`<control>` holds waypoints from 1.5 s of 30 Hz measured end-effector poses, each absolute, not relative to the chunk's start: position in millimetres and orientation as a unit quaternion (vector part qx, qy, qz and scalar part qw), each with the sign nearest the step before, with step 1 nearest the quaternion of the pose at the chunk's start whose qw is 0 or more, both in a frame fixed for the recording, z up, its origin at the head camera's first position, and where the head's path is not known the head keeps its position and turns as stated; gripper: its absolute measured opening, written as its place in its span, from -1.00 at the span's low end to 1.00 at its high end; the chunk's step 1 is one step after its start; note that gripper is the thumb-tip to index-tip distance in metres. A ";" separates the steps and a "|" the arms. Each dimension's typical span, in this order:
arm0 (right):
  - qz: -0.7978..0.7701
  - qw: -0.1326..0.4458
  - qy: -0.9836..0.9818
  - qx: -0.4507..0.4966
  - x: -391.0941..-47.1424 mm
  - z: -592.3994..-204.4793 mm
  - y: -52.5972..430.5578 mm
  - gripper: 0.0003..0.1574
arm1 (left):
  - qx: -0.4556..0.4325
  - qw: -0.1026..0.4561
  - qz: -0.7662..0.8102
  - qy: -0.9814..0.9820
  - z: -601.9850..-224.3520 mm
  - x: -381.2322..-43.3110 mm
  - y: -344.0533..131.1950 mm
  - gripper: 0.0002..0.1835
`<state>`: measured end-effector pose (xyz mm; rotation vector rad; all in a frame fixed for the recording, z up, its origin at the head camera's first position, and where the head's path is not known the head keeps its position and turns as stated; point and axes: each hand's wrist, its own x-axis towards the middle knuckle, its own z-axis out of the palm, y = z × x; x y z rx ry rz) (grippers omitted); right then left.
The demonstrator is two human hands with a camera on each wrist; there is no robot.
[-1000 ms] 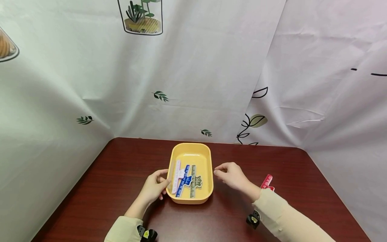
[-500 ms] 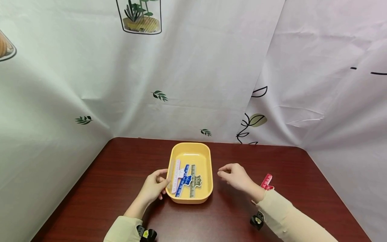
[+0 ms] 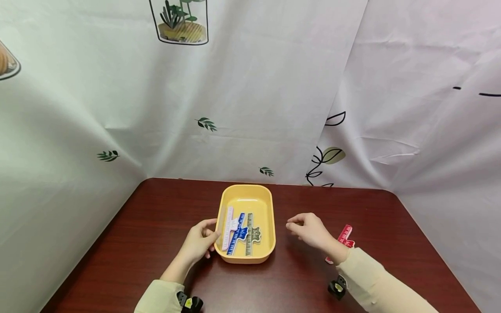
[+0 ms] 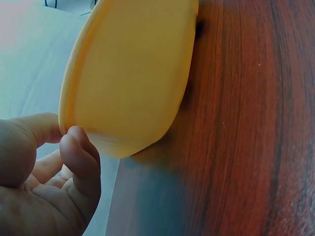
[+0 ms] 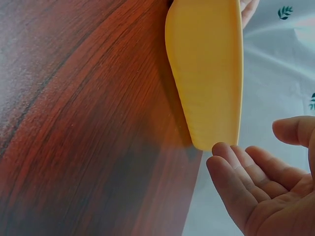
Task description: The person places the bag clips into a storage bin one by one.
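A yellow tray [image 3: 254,204] stands on the table in the head view. Three flat clips printed with piano keys lie in it: a pink clip [image 3: 227,230], a blue clip [image 3: 237,234] and an olive clip [image 3: 249,234]. My left hand [image 3: 195,242] pinches the tray's left rim between thumb and finger, as the left wrist view shows too. To the right of the tray, my right hand [image 3: 310,229] hovers apart from it, fingers relaxed and holding nothing. A red clip [image 3: 345,234] lies on the table, partly hidden by my right forearm.
The dark red wooden table [image 3: 176,200] has rounded far corners. White printed cloth [image 3: 250,108] hangs around its back and sides. A small black camera [image 3: 337,288] is strapped at my right wrist, another camera [image 3: 190,302] at my left.
My right hand has drawn away from the tray's right side, moving rightward, and more of the red clip shows below the forearm. The left hand and the tray have stayed in place.
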<state>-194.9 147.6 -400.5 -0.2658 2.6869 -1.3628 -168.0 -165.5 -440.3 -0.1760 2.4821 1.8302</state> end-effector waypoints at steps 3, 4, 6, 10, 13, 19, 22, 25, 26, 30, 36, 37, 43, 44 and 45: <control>-0.450 0.058 0.887 -0.082 -193.2 -399.7 149.1 -0.70 | -0.056 0.024 0.593 0.803 -440.7 -168.0 -165.6 -0.55; -0.450 0.057 0.887 -0.081 -192.9 -399.5 149.5 -0.70 | -0.056 0.024 0.593 0.803 -440.7 -168.0 -165.6 -0.55; -0.449 0.055 0.888 -0.080 -192.2 -399.5 150.5 -0.71 | -0.055 0.023 0.594 0.802 -440.8 -168.0 -165.6 -0.55; -0.445 0.053 0.890 -0.082 -192.0 -401.2 153.5 -0.71 | -0.053 0.023 0.596 0.801 -441.3 -167.8 -165.8 -0.55; -0.443 0.053 0.891 -0.082 -192.2 -402.9 155.6 -0.71 | -0.052 0.022 0.596 0.801 -441.8 -167.7 -166.0 -0.55; -0.443 0.057 0.892 -0.075 -192.2 -405.3 157.8 -0.69 | -0.051 0.022 0.597 0.800 -442.3 -167.6 -166.2 -0.55; -0.445 0.055 0.891 -0.075 -191.5 -405.7 158.9 -0.67 | -0.051 0.023 0.598 0.800 -442.2 -167.6 -166.2 -0.55; -0.447 0.054 0.890 -0.073 -190.2 -405.6 160.0 -0.67 | -0.051 0.022 0.598 0.800 -442.3 -167.6 -166.3 -0.55; -0.448 0.053 0.890 -0.072 -189.8 -405.6 160.4 -0.67 | -0.051 0.023 0.598 0.800 -442.3 -167.6 -166.3 -0.55; -0.450 0.053 0.889 -0.068 -188.9 -406.0 162.0 -0.69 | -0.051 0.025 0.598 0.799 -442.2 -167.7 -166.2 -0.55; -0.448 0.053 0.890 -0.062 -188.2 -407.8 165.3 -0.67 | -0.053 0.027 0.599 0.799 -442.0 -167.3 -166.3 -0.55; -0.449 0.053 0.890 -0.058 -187.7 -407.6 165.7 -0.67 | -0.053 0.027 0.599 0.798 -442.1 -167.2 -166.4 -0.55; -0.450 0.054 0.890 -0.047 -187.1 -407.3 169.0 -0.67 | -0.054 0.027 0.600 0.798 -441.9 -167.7 -166.1 -0.55; -0.450 0.053 0.890 -0.048 -187.1 -407.3 169.7 -0.66 | -0.054 0.027 0.599 0.798 -441.7 -167.8 -166.0 -0.55; -0.451 0.053 0.890 -0.048 -187.1 -406.9 170.3 -0.66 | -0.054 0.028 0.599 0.798 -441.5 -167.7 -166.0 -0.55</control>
